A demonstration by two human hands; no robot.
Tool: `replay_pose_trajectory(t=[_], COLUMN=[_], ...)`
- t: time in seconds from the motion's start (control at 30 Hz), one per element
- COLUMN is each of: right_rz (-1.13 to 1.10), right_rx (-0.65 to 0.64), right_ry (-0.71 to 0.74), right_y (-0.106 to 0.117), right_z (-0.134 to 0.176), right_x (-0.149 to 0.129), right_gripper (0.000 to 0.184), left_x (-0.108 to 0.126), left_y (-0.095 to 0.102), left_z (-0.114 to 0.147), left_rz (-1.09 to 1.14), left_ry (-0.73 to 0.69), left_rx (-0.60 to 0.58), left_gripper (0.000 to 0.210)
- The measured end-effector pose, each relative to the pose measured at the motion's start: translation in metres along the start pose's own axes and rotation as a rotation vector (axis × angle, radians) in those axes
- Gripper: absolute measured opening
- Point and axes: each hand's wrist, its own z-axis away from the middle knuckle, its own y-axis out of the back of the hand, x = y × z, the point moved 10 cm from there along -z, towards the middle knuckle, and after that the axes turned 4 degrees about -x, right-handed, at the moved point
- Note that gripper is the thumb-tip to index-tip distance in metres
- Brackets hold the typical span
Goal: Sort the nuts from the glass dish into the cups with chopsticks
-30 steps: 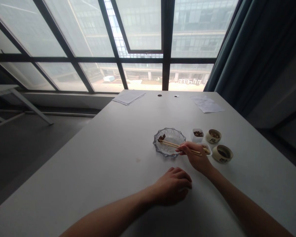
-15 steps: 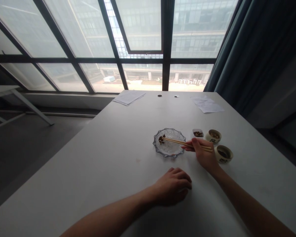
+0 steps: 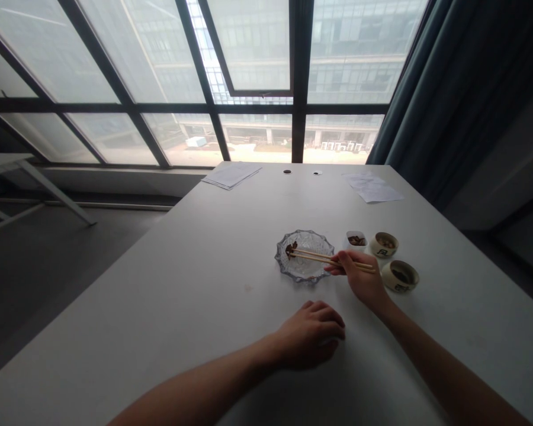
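My right hand (image 3: 359,275) is closed around a pair of wooden chopsticks (image 3: 313,257), which slant left over a scalloped clear glass plate (image 3: 311,275). Their tips, slightly apart, are at a small clump of dark brown dried pieces (image 3: 291,249) on the plate's left side; whether they pinch it I cannot tell. Nearer to me, my left hand (image 3: 313,334) rests on the white table with its fingers loosely bent and nothing visible in it.
Right of the plate stand a small clear container (image 3: 355,239) of brown pieces and two cream bowls, one farther back (image 3: 384,253) and one nearer (image 3: 400,290), both with contents. Papers lie at the back left (image 3: 231,176) and back right (image 3: 373,188). Windows (image 3: 257,136) line the far side.
My right hand has shifted slightly left, and the chopsticks have spread a little apart. The brown clump stays in about the same place. My left hand has not moved.
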Motion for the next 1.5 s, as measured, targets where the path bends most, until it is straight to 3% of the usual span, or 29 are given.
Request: replay_pose_trajectory(t=[0.23,0.57,0.73,0.9,1.03,1.5], right_rz=[0.055,0.066,0.082,0.251,0.353,0.405], right_rx=[-0.031,0.064,0.142,0.234,0.264,0.209], right_ry=[0.01,0.042,0.098,0.143,0.143,0.091], right_y=[-0.013,-0.003,0.019,0.054,0.067,0.053], right_z=[0.006,0.009,0.006,0.007,0.009,0.01], right_x=[0.006,-0.005,-0.033,-0.075,-0.093,-0.085], right_gripper=[0.053,0.054,0.051,0.045,0.044,0.054], left_x=[0.0,0.0,0.0,0.0,0.0,-0.001], left_y=[0.0,0.0,0.0,-0.001,0.0,-0.002], left_z=[-0.001,-0.001,0.0,-0.001,0.0,-0.001], left_rz=[-0.007,-0.002,-0.006,-0.004,0.001,-0.025], left_ry=[-0.001,0.006,0.008,0.008,0.0,0.019], left_rx=[-0.009,-0.016,-0.023,-0.022,-0.016,-0.038], left_gripper=[0.019,0.019,0.017,0.017,0.018,0.017])
